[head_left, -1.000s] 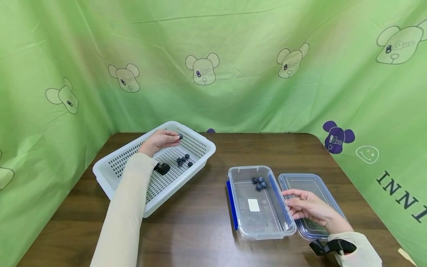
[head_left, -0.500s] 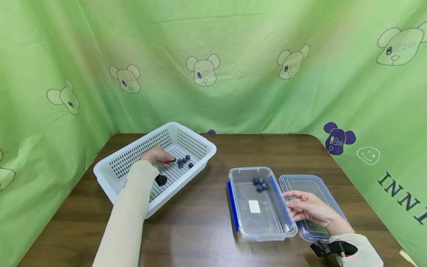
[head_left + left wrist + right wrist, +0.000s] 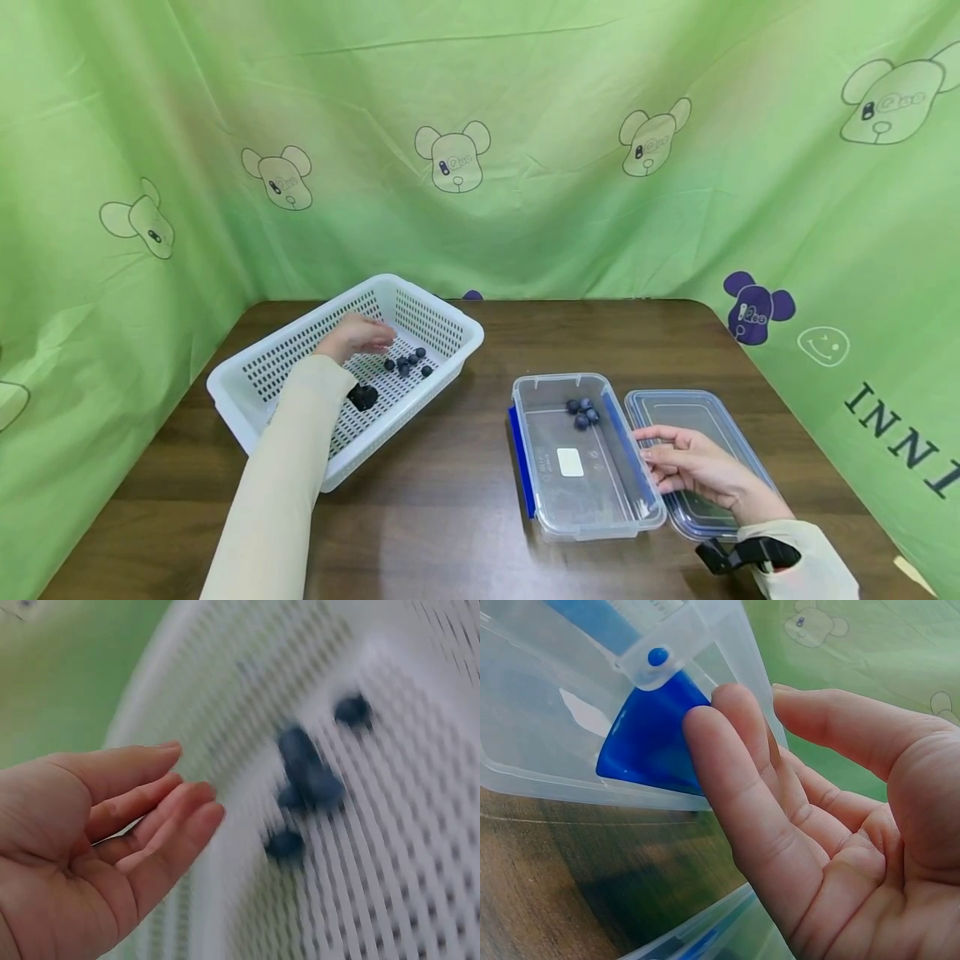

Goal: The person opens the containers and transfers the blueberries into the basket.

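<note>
Inside the white perforated basket (image 3: 446, 312), my left hand (image 3: 356, 335) hovers above the bottom. Its relaxed fingers hold nothing, and the left wrist view shows a gap between thumb and fingertips. Several blueberries (image 3: 311, 772) lie loose on the basket's bottom, just beyond the fingertips. On the right, my right hand (image 3: 693, 465) is at the side of the clear plastic container (image 3: 555, 500). Its fingers are by the blue clasp (image 3: 652, 739), gently bent, with the thumb apart; they seem to touch it. Several more blueberries (image 3: 582, 414) sit at the container's far end.
A clear lid (image 3: 693, 408) lies on the wooden table (image 3: 435, 517), right of the container and partly beneath my right hand. Another blue clasp (image 3: 522, 462) hangs along the container's left side. A green printed curtain (image 3: 525, 225) surrounds the table's back and sides.
My left hand lowered a blueberry to the basket's bottom, let it go beside the others, then lifted slightly. My right hand stayed at the container.
</note>
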`<state>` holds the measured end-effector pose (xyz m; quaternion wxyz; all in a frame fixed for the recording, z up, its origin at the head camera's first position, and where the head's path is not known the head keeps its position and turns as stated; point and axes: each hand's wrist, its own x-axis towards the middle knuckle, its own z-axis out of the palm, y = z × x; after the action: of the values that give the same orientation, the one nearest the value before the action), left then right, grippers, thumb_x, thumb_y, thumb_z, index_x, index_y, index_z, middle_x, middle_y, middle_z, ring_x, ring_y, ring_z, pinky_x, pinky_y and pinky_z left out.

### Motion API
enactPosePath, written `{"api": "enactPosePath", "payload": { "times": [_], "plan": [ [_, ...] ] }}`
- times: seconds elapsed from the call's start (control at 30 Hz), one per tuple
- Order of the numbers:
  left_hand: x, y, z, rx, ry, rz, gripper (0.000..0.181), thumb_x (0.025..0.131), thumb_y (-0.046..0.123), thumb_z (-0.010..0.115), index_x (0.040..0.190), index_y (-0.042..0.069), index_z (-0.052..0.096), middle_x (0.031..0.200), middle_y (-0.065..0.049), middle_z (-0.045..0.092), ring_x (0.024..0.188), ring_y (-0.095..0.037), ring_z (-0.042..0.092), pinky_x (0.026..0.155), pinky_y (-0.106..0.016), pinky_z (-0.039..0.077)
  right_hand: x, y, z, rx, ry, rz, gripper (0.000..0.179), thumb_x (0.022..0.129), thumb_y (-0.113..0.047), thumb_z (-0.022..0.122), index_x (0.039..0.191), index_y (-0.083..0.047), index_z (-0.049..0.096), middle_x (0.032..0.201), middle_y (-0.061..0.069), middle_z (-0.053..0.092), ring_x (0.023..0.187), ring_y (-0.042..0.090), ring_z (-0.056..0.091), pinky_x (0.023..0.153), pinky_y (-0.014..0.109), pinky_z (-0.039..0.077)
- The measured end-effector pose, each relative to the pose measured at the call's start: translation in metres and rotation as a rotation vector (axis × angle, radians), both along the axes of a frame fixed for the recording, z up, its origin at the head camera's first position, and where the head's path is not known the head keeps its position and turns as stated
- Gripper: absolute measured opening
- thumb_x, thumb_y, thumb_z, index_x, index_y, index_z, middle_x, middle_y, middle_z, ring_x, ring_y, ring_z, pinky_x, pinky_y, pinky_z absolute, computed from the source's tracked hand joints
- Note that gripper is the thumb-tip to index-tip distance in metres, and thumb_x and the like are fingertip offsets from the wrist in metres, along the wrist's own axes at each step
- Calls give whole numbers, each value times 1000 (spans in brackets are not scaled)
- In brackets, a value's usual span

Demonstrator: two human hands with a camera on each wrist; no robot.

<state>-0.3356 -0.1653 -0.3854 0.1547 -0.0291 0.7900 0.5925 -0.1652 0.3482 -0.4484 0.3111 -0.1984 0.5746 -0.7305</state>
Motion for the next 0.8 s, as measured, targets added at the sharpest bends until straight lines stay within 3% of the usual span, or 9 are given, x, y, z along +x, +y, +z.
{"api": "enactPosePath", "payload": {
  "times": [0.1, 0.2, 0.4, 0.63, 0.8],
  "plan": [
    [-2, 16, 20, 100, 27, -5, 40, 97, -4, 58, 133, -19, 48, 133, -36, 52, 93, -24, 68, 92, -32, 57, -1, 0, 0, 3, 0, -3, 41, 103, 6, 40, 125, -18, 65, 93, 5, 73, 82, 12, 70, 72, 24, 61],
    [-1, 36, 40, 178, 17, -22, 40, 98, -5, 58, 134, -18, 47, 134, -36, 51, 93, -23, 68, 94, -33, 56, -1, 0, -1, 10, 2, -7, 42, 103, 7, 40, 125, -18, 65, 94, 5, 73, 82, 12, 70, 73, 25, 61],
    [8, 78, 68, 236, -10, -105, 39, 96, -5, 61, 133, -13, 52, 133, -31, 55, 102, -28, 67, 93, -36, 57, -2, 0, 0, 17, 4, -9, 42, 103, 7, 39, 125, -18, 65, 94, 5, 73, 83, 13, 70, 73, 25, 61],
    [19, 123, 72, 240, -13, -269, 33, 95, -6, 62, 127, -14, 57, 118, -26, 66, 106, -35, 67, 93, -41, 57, -1, 0, 1, 12, 6, -4, 42, 103, 7, 39, 126, -17, 64, 94, 5, 73, 83, 13, 71, 73, 26, 61],
    [27, 153, 66, 230, -44, -391, 32, 95, -8, 61, 126, -14, 58, 121, -30, 64, 110, -37, 65, 98, -44, 54, -1, 0, 1, 18, -3, -13, 41, 103, 7, 39, 125, -18, 64, 93, 5, 73, 82, 13, 70, 73, 25, 61]
  ]
}}
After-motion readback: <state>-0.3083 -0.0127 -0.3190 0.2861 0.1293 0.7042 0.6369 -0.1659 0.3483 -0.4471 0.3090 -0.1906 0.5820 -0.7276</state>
